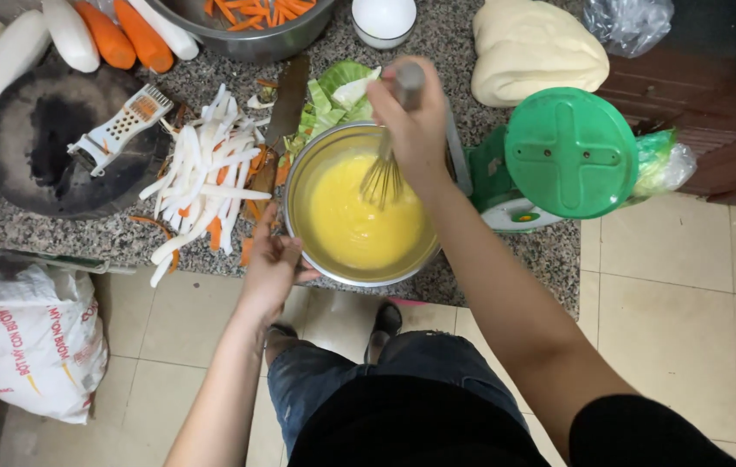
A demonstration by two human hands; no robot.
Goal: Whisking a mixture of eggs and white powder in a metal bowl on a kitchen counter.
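Note:
A steel bowl [299, 186] of yellow beaten egg [359, 229] sits at the front edge of a speckled stone counter [472, 156]. My right hand [416, 121] is closed around the handle of a wire whisk [383, 177], whose wires dip into the egg. My left hand [275, 259] grips the bowl's near left rim, thumb along the edge.
Left of the bowl lie white radish strips [204, 177], a knife [281, 112], a crinkle cutter [121, 128] on a dark round board [31, 147]. Cabbage leaves [338, 91], carrots [126, 35], dough [532, 47] and a green lidded appliance [569, 151] surround it. A printed bag [35, 342] sits on the floor.

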